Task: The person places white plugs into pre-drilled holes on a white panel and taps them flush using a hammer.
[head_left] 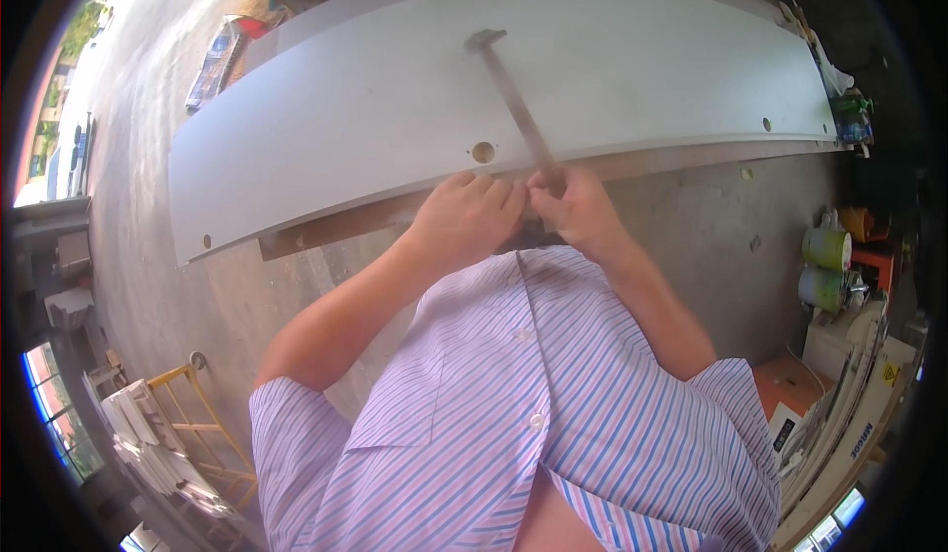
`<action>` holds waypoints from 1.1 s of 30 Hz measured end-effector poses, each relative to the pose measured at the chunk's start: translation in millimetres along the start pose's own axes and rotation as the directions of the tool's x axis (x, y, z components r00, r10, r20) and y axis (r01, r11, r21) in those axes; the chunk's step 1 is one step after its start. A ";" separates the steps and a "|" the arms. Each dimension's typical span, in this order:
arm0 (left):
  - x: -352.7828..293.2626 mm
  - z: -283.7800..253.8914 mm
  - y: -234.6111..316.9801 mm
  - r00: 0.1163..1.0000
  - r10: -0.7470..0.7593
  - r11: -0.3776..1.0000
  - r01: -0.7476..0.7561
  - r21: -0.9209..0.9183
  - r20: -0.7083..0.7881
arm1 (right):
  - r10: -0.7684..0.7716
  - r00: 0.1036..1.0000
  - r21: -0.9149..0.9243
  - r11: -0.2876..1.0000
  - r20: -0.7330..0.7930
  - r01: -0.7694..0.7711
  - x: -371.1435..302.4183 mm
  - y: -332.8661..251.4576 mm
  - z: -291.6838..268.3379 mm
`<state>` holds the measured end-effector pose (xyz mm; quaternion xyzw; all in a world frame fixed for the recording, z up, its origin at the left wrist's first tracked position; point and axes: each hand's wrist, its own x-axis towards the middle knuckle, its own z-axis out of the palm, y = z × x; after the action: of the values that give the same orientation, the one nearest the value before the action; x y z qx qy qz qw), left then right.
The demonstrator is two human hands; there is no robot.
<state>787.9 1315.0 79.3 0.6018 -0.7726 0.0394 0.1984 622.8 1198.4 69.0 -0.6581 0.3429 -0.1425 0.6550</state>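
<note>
My right hand [585, 212] is wrapped round the lower end of a hammer [515, 108]. The wooden handle slants up and away to the left, and its dark metal head is over a long white panel [632, 58]. Close beside it, my left hand [469, 214] is closed at the panel's near edge, knuckles up. Whatever its fingers hold, if anything, is hidden. Just beyond that hand, a round hole [483, 152] with small marks beside it shows in the panel. Smaller holes lie near the panel's two ends.
A brown board edge [326, 231] runs beneath the panel's near side. Green-yellow cans [826, 248] stand on the right, above stacked boards [839, 404]. At lower left is a yellow metal frame [202, 409] beside white pieces [148, 424]. Bags [219, 58] lie on the floor at far left.
</note>
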 end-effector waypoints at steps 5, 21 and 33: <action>-4.4 -0.5 -5.5 0.995 0.071 0.997 -0.071 0.010 0.066 | 0.087 0.995 -0.002 0.996 0.048 -0.087 -0.4 -5.6 0.7; 4.0 -8.1 -5.5 0.634 -0.323 0.083 0.758 -0.646 0.703 | 0.017 0.999 -0.166 0.986 0.033 -0.011 -15.2 -7.6 2.5; -48.8 -3.8 -9.6 0.526 -0.255 -0.552 0.610 -0.569 0.811 | 0.059 0.984 -0.261 0.960 -0.168 -0.102 -24.6 32.0 -22.1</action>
<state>807.6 1358.1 63.8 0.4974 -0.1231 -0.7221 0.4648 582.4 1200.3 47.0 -0.7127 0.4365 -0.1200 0.5358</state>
